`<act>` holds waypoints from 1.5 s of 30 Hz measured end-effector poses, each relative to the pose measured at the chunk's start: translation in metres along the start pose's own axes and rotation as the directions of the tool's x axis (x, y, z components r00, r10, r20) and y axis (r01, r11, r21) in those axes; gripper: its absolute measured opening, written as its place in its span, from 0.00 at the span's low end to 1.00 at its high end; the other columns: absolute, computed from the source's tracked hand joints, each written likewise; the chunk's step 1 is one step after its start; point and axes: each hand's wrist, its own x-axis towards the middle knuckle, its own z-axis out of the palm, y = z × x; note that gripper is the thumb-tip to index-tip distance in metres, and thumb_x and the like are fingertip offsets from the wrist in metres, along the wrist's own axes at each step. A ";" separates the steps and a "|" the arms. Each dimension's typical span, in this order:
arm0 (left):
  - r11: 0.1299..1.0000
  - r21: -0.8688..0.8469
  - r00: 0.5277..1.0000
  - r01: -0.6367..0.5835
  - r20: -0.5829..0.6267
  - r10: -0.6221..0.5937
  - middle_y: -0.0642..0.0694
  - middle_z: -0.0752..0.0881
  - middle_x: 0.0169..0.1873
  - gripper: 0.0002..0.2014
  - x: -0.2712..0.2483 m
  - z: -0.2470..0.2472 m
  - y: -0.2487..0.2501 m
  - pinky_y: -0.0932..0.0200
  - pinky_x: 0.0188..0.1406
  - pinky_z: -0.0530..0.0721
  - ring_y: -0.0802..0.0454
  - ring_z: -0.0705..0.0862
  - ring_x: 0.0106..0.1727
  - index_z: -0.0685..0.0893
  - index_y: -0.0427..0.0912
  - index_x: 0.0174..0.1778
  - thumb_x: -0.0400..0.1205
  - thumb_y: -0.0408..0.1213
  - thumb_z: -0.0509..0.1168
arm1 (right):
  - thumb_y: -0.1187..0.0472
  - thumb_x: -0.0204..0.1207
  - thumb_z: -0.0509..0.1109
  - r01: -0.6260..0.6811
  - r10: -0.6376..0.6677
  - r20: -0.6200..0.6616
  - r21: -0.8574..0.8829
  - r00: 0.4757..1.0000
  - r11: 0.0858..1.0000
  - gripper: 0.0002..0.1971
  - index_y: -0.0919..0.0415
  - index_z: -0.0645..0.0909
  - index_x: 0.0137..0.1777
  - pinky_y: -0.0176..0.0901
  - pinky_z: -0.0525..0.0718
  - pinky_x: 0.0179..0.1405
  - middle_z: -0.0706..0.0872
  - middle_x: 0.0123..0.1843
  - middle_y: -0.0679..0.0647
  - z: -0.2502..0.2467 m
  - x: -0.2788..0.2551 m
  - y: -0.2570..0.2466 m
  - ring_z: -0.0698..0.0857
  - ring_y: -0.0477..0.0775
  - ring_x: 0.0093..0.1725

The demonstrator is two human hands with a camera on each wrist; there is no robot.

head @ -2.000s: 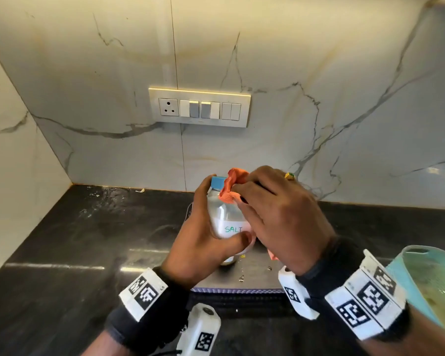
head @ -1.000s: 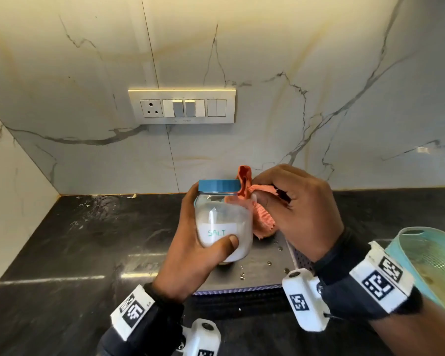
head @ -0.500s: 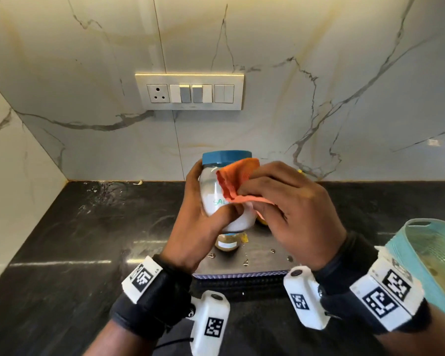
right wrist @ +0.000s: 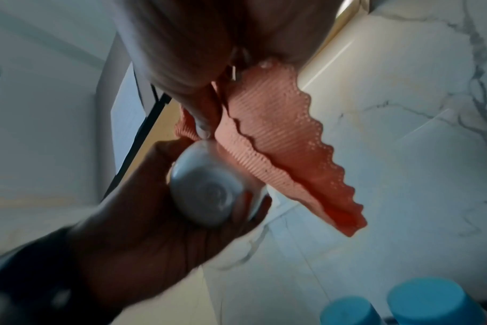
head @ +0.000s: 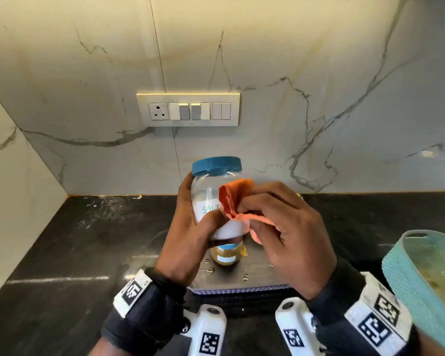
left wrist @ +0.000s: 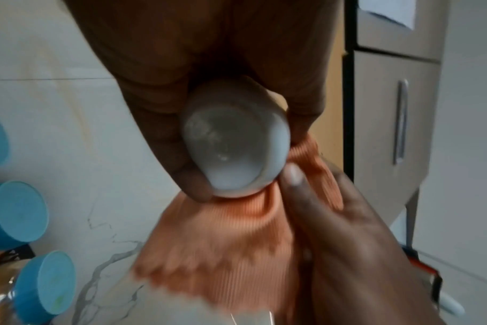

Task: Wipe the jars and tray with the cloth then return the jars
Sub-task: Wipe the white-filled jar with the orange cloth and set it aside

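Right hand pinches the orange cloth against the jar, which the left hand grips; blue lids below

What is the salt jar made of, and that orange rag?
The salt jar looks like clear glass or plastic, see-through and shiny, with a matte blue plastic-looking lid. The orange cloth looks like soft ribbed fabric with a wavy edge.

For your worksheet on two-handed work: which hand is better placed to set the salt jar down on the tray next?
Left. The left hand already grips the salt jar above the tray; the right hand holds the cloth.
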 end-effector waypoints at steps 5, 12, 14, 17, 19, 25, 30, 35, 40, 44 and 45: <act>0.998 0.053 1.000 -0.014 0.023 0.012 0.41 0.86 0.66 0.44 -0.005 -0.001 -0.002 0.27 0.62 0.85 0.38 0.88 0.65 0.64 0.57 0.82 0.70 0.42 0.77 | 0.69 0.77 0.70 0.059 -0.061 0.047 0.044 0.997 0.997 0.08 0.59 0.88 0.50 0.34 0.80 0.59 0.86 0.54 0.49 -0.006 -0.014 0.000 0.84 0.44 0.55; 0.989 0.123 0.995 -0.078 0.065 0.070 0.48 0.87 0.65 0.46 -0.012 0.016 0.000 0.45 0.62 0.87 0.46 0.87 0.66 0.64 0.59 0.82 0.66 0.43 0.74 | 0.69 0.75 0.75 -0.024 0.019 -0.142 -0.034 0.990 0.999 0.09 0.58 0.89 0.51 0.33 0.81 0.55 0.87 0.51 0.51 -0.026 0.018 0.009 0.84 0.45 0.52; 0.991 0.105 0.996 -0.082 0.044 0.078 0.45 0.87 0.66 0.47 -0.013 0.020 0.004 0.38 0.65 0.86 0.43 0.87 0.66 0.64 0.53 0.83 0.67 0.41 0.76 | 0.69 0.77 0.73 0.007 -0.008 -0.087 -0.017 0.996 1.000 0.09 0.55 0.89 0.52 0.42 0.82 0.59 0.87 0.54 0.47 -0.025 -0.005 0.003 0.85 0.45 0.54; 0.996 0.076 0.998 -0.054 0.019 0.053 0.40 0.87 0.66 0.44 -0.016 0.027 0.002 0.28 0.66 0.83 0.37 0.88 0.66 0.66 0.51 0.81 0.69 0.40 0.78 | 0.57 0.88 0.59 0.084 -0.084 0.013 -0.034 0.996 0.996 0.15 0.53 0.89 0.51 0.58 0.82 0.57 0.86 0.54 0.45 -0.026 -0.035 -0.004 0.86 0.48 0.53; 0.996 0.083 0.999 -0.034 0.033 0.032 0.39 0.87 0.66 0.45 -0.018 0.033 -0.004 0.25 0.68 0.81 0.36 0.87 0.67 0.66 0.52 0.82 0.68 0.38 0.77 | 0.60 0.85 0.62 0.086 -0.087 -0.007 -0.025 0.996 0.996 0.13 0.55 0.89 0.49 0.48 0.82 0.60 0.86 0.53 0.47 -0.035 -0.031 0.002 0.85 0.47 0.52; 0.996 0.083 0.999 -0.022 0.027 0.020 0.41 0.87 0.65 0.45 -0.028 0.062 -0.011 0.23 0.68 0.79 0.35 0.85 0.67 0.66 0.56 0.82 0.66 0.40 0.73 | 0.70 0.74 0.71 0.014 -0.024 -0.094 -0.101 0.995 0.995 0.09 0.60 0.88 0.50 0.25 0.75 0.54 0.86 0.51 0.52 -0.070 0.008 0.018 0.83 0.46 0.51; 0.999 0.047 1.000 -0.015 -0.010 0.016 0.34 0.86 0.65 0.43 -0.034 0.073 -0.011 0.22 0.67 0.80 0.31 0.86 0.67 0.66 0.45 0.82 0.70 0.29 0.74 | 0.65 0.77 0.62 0.129 -0.129 0.087 0.005 0.988 0.992 0.12 0.57 0.88 0.50 0.30 0.78 0.58 0.85 0.53 0.49 -0.075 -0.046 0.002 0.83 0.45 0.51; 0.991 0.133 1.000 0.012 0.007 -0.013 0.38 0.86 0.65 0.51 -0.046 0.087 -0.019 0.25 0.68 0.80 0.34 0.86 0.67 0.63 0.52 0.85 0.63 0.43 0.77 | 0.67 0.76 0.67 0.043 -0.051 -0.085 -0.093 0.995 0.995 0.09 0.61 0.88 0.49 0.26 0.75 0.53 0.86 0.50 0.54 -0.095 -0.021 0.015 0.84 0.51 0.49; 0.987 0.162 0.998 0.002 0.056 -0.011 0.42 0.83 0.70 0.55 -0.054 0.105 -0.025 0.29 0.70 0.81 0.39 0.84 0.70 0.61 0.56 0.86 0.60 0.46 0.76 | 0.69 0.76 0.70 0.065 -0.075 -0.125 -0.080 0.989 0.995 0.07 0.63 0.88 0.51 0.28 0.78 0.54 0.86 0.51 0.55 -0.114 -0.015 0.028 0.85 0.50 0.52; 0.998 0.037 0.999 0.049 0.006 -0.049 0.37 0.84 0.68 0.54 -0.052 0.111 -0.026 0.27 0.71 0.79 0.32 0.83 0.70 0.63 0.46 0.85 0.59 0.42 0.76 | 0.72 0.75 0.71 0.061 -0.068 -0.167 -0.045 0.984 0.997 0.08 0.65 0.88 0.50 0.36 0.82 0.54 0.87 0.51 0.56 -0.126 -0.037 0.032 0.85 0.51 0.52; 0.998 0.032 0.999 0.046 -0.011 -0.045 0.36 0.84 0.67 0.53 -0.051 0.111 -0.026 0.28 0.70 0.79 0.32 0.83 0.69 0.64 0.45 0.84 0.59 0.42 0.76 | 0.73 0.75 0.71 0.064 -0.070 -0.140 -0.041 0.988 0.997 0.08 0.64 0.88 0.51 0.34 0.81 0.55 0.87 0.51 0.56 -0.125 -0.039 0.033 0.85 0.51 0.52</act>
